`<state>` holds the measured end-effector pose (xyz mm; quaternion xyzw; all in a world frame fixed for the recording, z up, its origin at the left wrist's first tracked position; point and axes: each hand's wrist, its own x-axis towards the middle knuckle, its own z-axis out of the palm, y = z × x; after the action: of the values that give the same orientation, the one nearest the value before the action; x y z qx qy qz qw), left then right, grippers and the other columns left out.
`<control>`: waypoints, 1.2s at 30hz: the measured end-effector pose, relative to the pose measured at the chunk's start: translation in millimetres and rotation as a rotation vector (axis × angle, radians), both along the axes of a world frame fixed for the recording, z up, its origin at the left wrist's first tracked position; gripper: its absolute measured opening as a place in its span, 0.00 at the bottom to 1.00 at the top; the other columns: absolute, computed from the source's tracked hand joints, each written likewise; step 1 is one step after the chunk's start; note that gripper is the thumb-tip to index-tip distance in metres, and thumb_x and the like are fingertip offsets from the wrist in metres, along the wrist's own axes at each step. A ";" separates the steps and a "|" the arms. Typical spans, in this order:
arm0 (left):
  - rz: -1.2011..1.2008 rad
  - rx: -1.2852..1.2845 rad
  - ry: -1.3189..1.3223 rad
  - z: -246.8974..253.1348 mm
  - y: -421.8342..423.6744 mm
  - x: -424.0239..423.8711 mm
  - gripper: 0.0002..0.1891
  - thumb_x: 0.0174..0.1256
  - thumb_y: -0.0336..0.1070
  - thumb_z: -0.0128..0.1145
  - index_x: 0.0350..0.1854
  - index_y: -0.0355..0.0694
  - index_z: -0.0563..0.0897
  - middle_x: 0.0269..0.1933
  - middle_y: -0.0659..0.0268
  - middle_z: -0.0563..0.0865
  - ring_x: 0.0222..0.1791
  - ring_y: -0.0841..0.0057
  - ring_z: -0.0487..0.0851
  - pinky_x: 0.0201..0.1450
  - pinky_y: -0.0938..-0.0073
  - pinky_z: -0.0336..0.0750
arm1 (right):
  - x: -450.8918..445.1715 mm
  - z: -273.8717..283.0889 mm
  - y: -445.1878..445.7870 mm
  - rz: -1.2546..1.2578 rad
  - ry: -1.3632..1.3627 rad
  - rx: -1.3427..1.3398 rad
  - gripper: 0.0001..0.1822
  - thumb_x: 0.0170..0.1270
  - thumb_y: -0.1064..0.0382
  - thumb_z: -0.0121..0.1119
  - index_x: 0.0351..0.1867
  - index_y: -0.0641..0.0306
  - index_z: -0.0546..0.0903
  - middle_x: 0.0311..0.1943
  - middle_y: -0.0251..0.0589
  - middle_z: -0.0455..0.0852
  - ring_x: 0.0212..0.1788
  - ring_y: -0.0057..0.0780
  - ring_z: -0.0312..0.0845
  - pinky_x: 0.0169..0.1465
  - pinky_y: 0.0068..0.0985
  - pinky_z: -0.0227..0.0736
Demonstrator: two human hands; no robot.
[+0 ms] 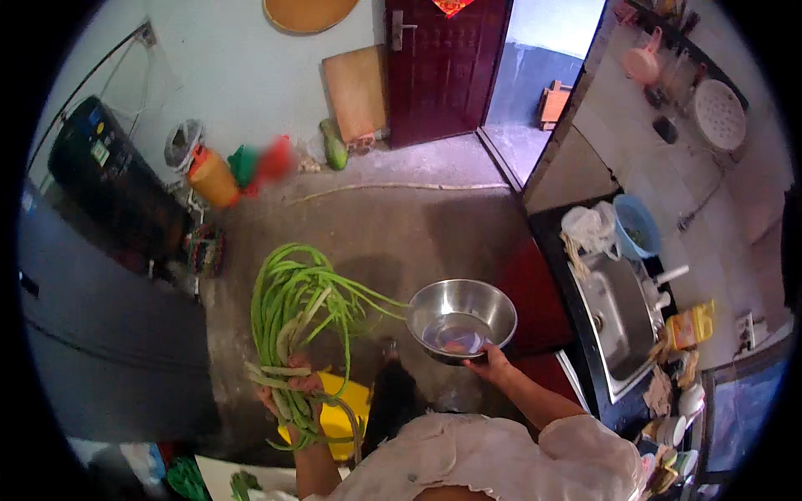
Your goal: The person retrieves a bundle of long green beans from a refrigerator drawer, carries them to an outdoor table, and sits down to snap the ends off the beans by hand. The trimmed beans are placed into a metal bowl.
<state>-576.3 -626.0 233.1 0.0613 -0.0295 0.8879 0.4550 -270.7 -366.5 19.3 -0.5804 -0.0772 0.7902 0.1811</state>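
My left hand [299, 379] is closed around a large bundle of long green yardlong beans [282, 300]. The beans loop up and droop over to the right, and a few tips reach the rim of a stainless steel basin [463, 316]. My right hand [492, 366] grips that basin by its near right rim, thumb at the edge. The basin is tilted a little, and its shiny inside shows reflections; whether anything lies in it I cannot tell. Below the beans, partly hidden by my left arm, is a yellow plastic object [344, 407].
To the right, a dark counter holds a steel sink [617, 319], a blue basin [636, 225], a white plastic bag [589, 225] and a yellow bottle [689, 325]. A grey cabinet-like block [113, 351] stands at left. A winter melon-like gourd [334, 147] rests near the dark red door [442, 69].
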 end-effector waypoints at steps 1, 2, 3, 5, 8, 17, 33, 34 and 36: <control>0.024 -0.024 0.014 -2.4 22.6 -23.5 0.28 0.59 0.43 0.59 0.63 0.42 0.71 0.49 0.57 0.75 0.37 0.75 0.76 0.35 0.74 0.69 | -18.9 -2.9 19.9 0.029 0.065 0.020 0.17 0.65 0.64 0.50 0.53 0.68 0.70 0.54 0.51 0.71 0.53 0.48 0.71 0.53 0.43 0.79; 0.045 -0.048 0.029 -5.9 48.9 -48.4 0.28 0.60 0.44 0.57 0.63 0.41 0.71 0.48 0.56 0.76 0.37 0.74 0.76 0.35 0.73 0.70 | -41.8 -7.1 42.8 -0.002 0.084 0.000 0.17 0.65 0.63 0.50 0.53 0.68 0.70 0.54 0.51 0.72 0.53 0.48 0.71 0.54 0.43 0.79; 0.063 -0.072 0.043 -9.5 76.6 -72.8 0.28 0.61 0.44 0.56 0.63 0.39 0.70 0.47 0.55 0.78 0.36 0.73 0.77 0.35 0.73 0.71 | -68.4 -12.4 68.3 -0.036 0.104 -0.021 0.18 0.65 0.63 0.50 0.54 0.68 0.71 0.53 0.51 0.72 0.53 0.48 0.72 0.54 0.42 0.79; 0.060 -0.158 0.079 -11.7 131.2 -118.8 0.28 0.63 0.44 0.55 0.64 0.36 0.70 0.47 0.53 0.79 0.36 0.72 0.77 0.35 0.71 0.72 | -120.9 -10.2 105.8 -0.078 0.117 -0.043 0.18 0.65 0.63 0.51 0.53 0.69 0.71 0.52 0.52 0.73 0.53 0.47 0.72 0.54 0.41 0.78; -0.003 -0.164 0.156 -23.0 228.3 -173.6 0.31 0.62 0.44 0.55 0.65 0.31 0.67 0.49 0.48 0.78 0.36 0.71 0.77 0.36 0.70 0.73 | -163.1 8.8 175.0 -0.088 0.161 0.056 0.18 0.64 0.64 0.52 0.53 0.71 0.72 0.50 0.52 0.75 0.52 0.47 0.73 0.52 0.41 0.79; -0.467 -0.043 0.136 17.3 538.3 -250.7 0.34 0.57 0.47 0.60 0.61 0.31 0.66 0.45 0.56 0.74 0.36 0.75 0.75 0.36 0.76 0.73 | -213.7 8.7 358.5 -0.331 0.187 0.031 0.18 0.63 0.66 0.50 0.53 0.74 0.71 0.50 0.59 0.74 0.51 0.55 0.72 0.48 0.42 0.80; -0.804 0.053 0.101 32.3 1063.3 -276.5 0.34 0.57 0.48 0.63 0.58 0.30 0.66 0.46 0.58 0.71 0.37 0.74 0.76 0.39 0.73 0.71 | -237.9 6.6 811.8 -0.591 0.068 0.123 0.20 0.63 0.68 0.50 0.56 0.72 0.69 0.55 0.56 0.73 0.57 0.48 0.73 0.55 0.47 0.80; -0.831 0.059 0.101 35.2 1093.5 -274.0 0.34 0.57 0.48 0.63 0.58 0.30 0.66 0.46 0.58 0.71 0.37 0.74 0.76 0.39 0.73 0.71 | -242.4 17.9 837.7 -0.769 0.138 0.003 0.20 0.63 0.68 0.50 0.56 0.72 0.69 0.55 0.55 0.73 0.57 0.48 0.73 0.55 0.47 0.80; -0.879 0.073 0.099 36.2 1153.6 -271.8 0.33 0.57 0.47 0.63 0.58 0.30 0.66 0.45 0.58 0.71 0.37 0.73 0.76 0.40 0.72 0.71 | -244.1 40.2 886.1 -0.738 0.147 0.073 0.19 0.62 0.68 0.50 0.55 0.71 0.70 0.51 0.54 0.74 0.53 0.46 0.73 0.54 0.45 0.79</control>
<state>-848.2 527.7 269.3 0.1015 -0.0624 0.6045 0.7876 -514.7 519.7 59.5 -0.5042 0.1221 0.7079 0.4793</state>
